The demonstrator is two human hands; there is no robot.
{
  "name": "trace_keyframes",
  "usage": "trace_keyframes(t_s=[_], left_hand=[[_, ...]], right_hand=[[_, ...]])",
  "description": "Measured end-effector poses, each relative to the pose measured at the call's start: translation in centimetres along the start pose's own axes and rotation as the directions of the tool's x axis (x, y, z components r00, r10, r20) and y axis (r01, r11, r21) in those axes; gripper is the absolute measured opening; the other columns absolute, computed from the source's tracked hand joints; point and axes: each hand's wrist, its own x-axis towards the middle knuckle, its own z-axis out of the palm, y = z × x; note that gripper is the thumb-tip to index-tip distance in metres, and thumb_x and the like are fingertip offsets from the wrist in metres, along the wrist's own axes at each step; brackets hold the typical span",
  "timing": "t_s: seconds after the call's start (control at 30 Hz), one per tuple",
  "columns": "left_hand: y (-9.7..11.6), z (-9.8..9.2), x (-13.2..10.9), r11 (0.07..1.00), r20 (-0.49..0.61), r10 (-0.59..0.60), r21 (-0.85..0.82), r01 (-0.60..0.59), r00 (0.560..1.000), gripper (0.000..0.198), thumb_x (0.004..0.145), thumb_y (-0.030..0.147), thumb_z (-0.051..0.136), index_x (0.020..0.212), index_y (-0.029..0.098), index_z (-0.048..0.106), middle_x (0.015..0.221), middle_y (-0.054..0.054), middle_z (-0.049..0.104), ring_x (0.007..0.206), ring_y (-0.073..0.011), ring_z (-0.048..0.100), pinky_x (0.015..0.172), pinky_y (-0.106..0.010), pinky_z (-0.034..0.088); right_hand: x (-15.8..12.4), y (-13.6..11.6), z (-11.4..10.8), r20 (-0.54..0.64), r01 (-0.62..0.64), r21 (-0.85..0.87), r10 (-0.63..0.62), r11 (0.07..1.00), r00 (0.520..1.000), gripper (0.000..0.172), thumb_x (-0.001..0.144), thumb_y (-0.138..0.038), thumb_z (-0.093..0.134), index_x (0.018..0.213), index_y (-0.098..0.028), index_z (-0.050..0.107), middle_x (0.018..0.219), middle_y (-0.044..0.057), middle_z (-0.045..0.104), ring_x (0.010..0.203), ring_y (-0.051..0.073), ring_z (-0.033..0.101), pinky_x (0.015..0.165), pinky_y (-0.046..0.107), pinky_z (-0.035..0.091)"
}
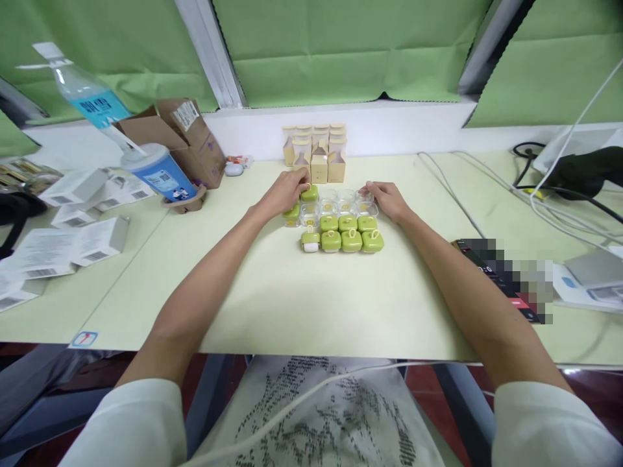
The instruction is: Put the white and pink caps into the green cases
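My left hand is closed, its thumb and fingertips pinching a small green case above the left end of the clear plastic trays. Another green case sits just below that hand. My right hand has its fingers closed on the right edge of a clear plastic tray; its lower fingers are partly hidden. In front of the trays stand two rows of rounded green cases, several with a loop on top. The leftmost front one shows a white lower part.
Open small cardboard boxes stand behind the trays. To the left are a brown carton, a blue-and-white cup, a tilted bottle and white boxes. A phone and cables lie at right.
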Motion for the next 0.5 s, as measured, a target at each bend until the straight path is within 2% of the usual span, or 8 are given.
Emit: trace_keyframes(t_s=[0.33, 0.5], left_hand=[[-0.29, 0.69, 0.1, 0.999, 0.027, -0.007, 0.039, 0.006, 1.0, 0.021, 0.104, 0.025, 0.053, 0.109, 0.02, 0.073, 0.111, -0.011, 0.08, 0.103, -0.0266, 0.072, 0.098, -0.039, 0.054], [-0.65, 0.78, -0.01, 1.0, 0.07, 0.019, -0.015, -0.018, 0.997, 0.027, 0.104, 0.035, 0.059, 0.12, 0.018, 0.072, 0.12, -0.013, 0.081, 0.11, -0.0269, 0.074, 0.098, -0.039, 0.056]], right_hand=[[0.2, 0.15, 0.13, 0.002, 0.003, 0.003, -0.003, 1.0, 1.0, 0.081, 0.086, -0.1, 0.061, 0.08, -0.021, 0.08, 0.1, 0.011, 0.086, 0.068, 0.017, 0.057, 0.073, 0.036, 0.051], [0.17, 0.12, -0.04, 0.014, 0.015, -0.009, -0.015, 1.0, 1.0, 0.082, 0.086, -0.1, 0.061, 0.084, -0.021, 0.083, 0.098, 0.01, 0.086, 0.069, 0.017, 0.058, 0.073, 0.036, 0.051]])
